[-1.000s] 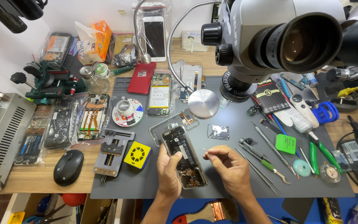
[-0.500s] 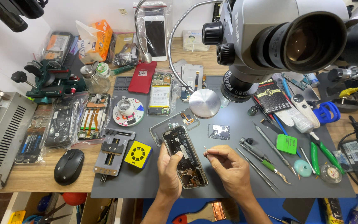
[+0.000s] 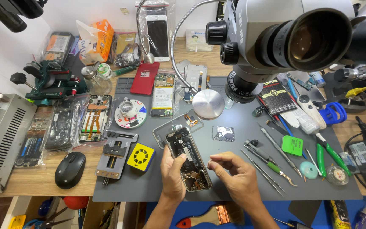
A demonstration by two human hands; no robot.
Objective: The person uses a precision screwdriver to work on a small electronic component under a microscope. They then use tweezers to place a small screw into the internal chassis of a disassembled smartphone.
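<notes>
**Opened phone held at the near edge of the work mat**

The left hand point(image 3: 172, 176) grips an opened phone point(image 3: 188, 159), back cover off and internals exposed, with the thumb across its near left side and the fingers underneath. The phone lies tilted, its top end pointing toward the far left, over the grey work mat point(image 3: 234, 186) close to the mat's near edge.

The right hand point(image 3: 234, 176) sits just right of the phone, fingers curled and thumb and forefinger pinched narrowly together near the phone's right edge (whatever is between the fingertips is too small to make out).

Just beyond the phone, a detached phone frame point(image 3: 166, 127) lies on the mat. A small metal plate point(image 3: 223, 133) lies toward the mat's middle. Tweezers and screwdrivers point(image 3: 267, 163) are spread right of the right hand. A yellow square block point(image 3: 140, 157) and a grey holding jig point(image 3: 114, 153) sit at the mat's left edge, and a black mouse point(image 3: 70, 168) rests on the wooden bench point(image 3: 34, 184) beside them. A microscope head point(image 3: 284, 40) overhangs the far right.
</notes>
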